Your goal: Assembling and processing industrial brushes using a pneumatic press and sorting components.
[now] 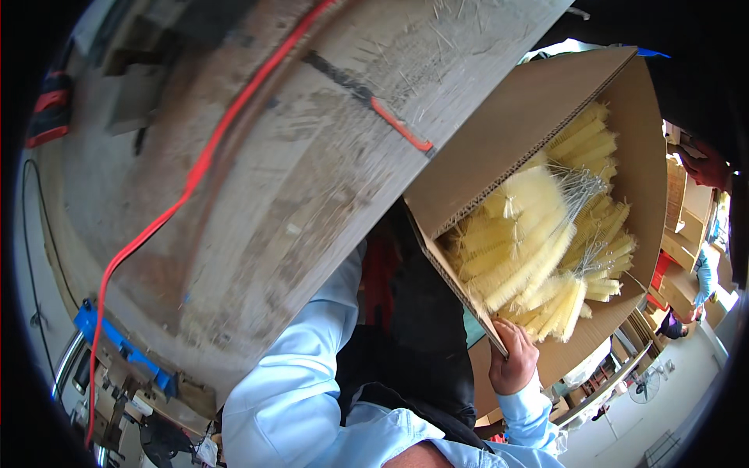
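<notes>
Open brown cardboard box [499,129], right of centre, full of pale-yellow wire-stemmed brushes [523,249]; right hand [515,357], lower right, clamped on box edge; left hidden by worn wooden worktop [265,273], grip can't tell; apparently steadying box; next move likely needs firm hold.

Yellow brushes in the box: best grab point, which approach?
Probably grip the yellow brushes by their bunched wire stems, through the open side of the cardboard box: these lie bare and exposed toward it, gathered tighter than the spread bristles.
</notes>
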A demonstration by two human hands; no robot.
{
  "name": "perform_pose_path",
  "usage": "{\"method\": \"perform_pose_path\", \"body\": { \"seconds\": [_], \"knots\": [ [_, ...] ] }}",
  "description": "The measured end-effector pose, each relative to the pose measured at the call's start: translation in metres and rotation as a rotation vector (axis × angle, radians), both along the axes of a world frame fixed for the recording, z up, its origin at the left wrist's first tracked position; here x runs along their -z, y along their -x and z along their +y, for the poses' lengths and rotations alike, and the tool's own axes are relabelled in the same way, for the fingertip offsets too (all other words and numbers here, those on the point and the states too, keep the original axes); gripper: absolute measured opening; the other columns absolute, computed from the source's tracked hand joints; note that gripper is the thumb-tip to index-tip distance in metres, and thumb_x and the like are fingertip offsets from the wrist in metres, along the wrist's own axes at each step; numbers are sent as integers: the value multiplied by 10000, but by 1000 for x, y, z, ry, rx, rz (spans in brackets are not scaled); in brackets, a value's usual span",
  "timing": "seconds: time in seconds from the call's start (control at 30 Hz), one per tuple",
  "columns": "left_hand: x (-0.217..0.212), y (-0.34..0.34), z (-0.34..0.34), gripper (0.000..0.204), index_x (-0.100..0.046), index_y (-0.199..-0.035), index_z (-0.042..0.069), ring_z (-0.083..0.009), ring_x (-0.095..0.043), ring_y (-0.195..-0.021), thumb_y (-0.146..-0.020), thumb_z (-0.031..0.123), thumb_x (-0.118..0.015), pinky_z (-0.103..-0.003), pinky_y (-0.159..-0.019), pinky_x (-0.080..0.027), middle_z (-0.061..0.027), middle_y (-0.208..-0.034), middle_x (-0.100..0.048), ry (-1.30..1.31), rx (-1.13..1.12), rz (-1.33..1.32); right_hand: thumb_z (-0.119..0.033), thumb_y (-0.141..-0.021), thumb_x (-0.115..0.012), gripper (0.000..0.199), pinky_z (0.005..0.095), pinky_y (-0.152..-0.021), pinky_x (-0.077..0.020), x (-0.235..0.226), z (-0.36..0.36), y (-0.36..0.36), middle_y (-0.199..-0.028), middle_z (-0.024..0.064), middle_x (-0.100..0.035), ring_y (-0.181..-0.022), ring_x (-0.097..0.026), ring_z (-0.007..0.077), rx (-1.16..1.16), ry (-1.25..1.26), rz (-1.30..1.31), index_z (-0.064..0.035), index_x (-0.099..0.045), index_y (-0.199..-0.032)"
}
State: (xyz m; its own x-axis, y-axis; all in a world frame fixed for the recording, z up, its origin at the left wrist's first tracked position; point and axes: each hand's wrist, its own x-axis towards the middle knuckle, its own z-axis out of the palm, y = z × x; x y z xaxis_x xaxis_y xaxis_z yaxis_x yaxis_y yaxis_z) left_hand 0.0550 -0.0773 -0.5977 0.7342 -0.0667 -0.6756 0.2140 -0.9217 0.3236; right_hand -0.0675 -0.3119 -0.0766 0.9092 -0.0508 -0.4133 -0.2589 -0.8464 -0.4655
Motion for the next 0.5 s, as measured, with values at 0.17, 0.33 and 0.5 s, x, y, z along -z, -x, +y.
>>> {"method": "perform_pose_path", "body": {
  "seconds": [0.17, 0.33, 0.5],
  "knots": [
    [42, -8, -20, 233, -655, -1045, 72, -299, -662, -900, -827, 154, -663, -401, -802, -524, -141, -928, -678, -47, -22, 30, 54, -682, -601, 407, 427, -837, -534, 1, -1, -10, -1067, 215, -662, -959, -648, 406, -63, 28, 31, 46, -596, -1089],
    [51, -14, -26, 246, -644, -1061, 79, -292, -656, -879, -827, 155, -661, -395, -788, -520, -137, -909, -670, -29, -48, 17, -45, -719, -699, 379, 451, -821, -533, 4, -9, -11, -1062, 218, -660, -941, -651, 407, -36, -47, 54, 49, -620, -1077],
    [39, -34, -24, 260, -634, -1076, 86, -285, -650, -857, -827, 156, -659, -388, -775, -517, -133, -890, -662, 152, -157, -90, -76, -685, -703, 376, 511, -881, -505, 5, -15, 3, -1004, 271, -634, -935, -617, 493, -69, 4, 95, 67, -595, -1016]
  ]
}}
